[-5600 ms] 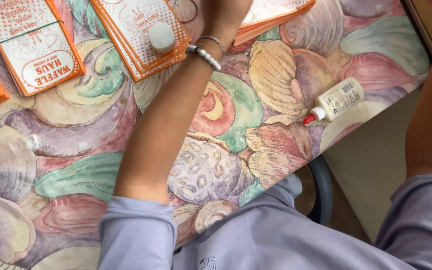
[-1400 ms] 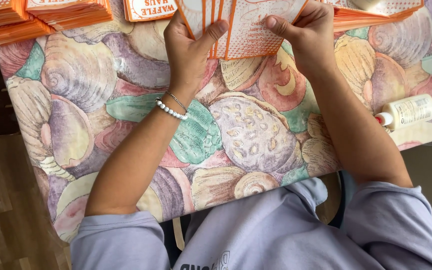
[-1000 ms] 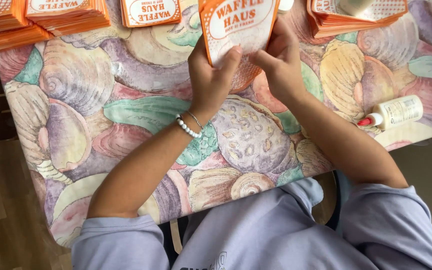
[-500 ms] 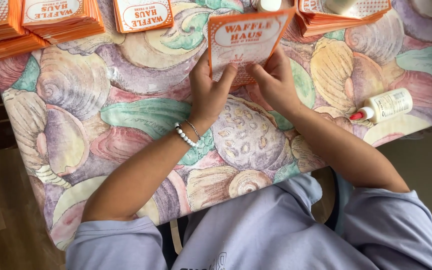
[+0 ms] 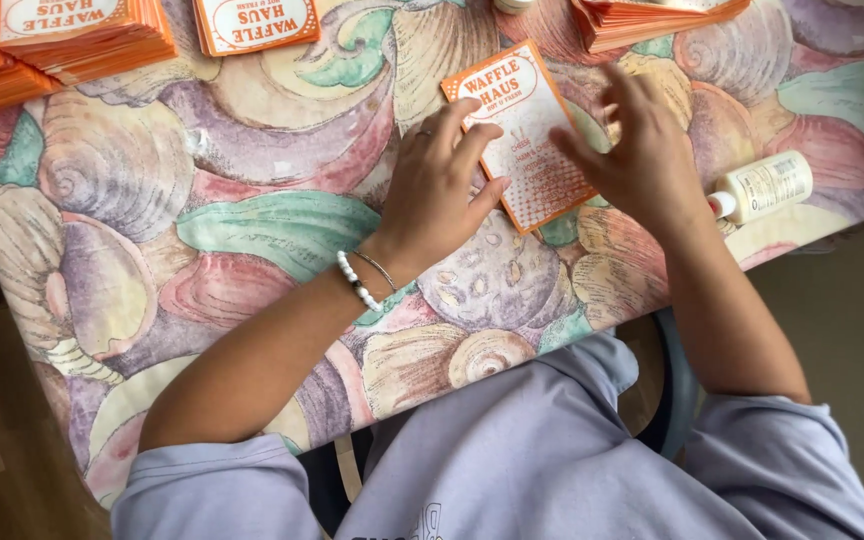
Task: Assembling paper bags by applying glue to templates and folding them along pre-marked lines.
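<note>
An orange and white printed paper bag (image 5: pixel 530 130) lies flat on the table's shell-patterned cloth (image 5: pixel 252 220), tilted a little. My left hand (image 5: pixel 437 190) rests on its lower left part, fingers spread and pressing down. Over its right edge is my right hand (image 5: pixel 637 150), fingers apart and touching or just above the paper. Neither hand grips anything. A bead bracelet circles my left wrist.
Stacks of the same orange bags (image 5: pixel 62 35) sit at the far left; one single bag (image 5: pixel 257 22) lies beside them, another stack (image 5: pixel 652 15) at the far right. A white glue bottle with a red tip (image 5: pixel 762 187) lies near the table's right edge.
The bag was held up in both hands; now it lies flat on the cloth with both hands open on it.
</note>
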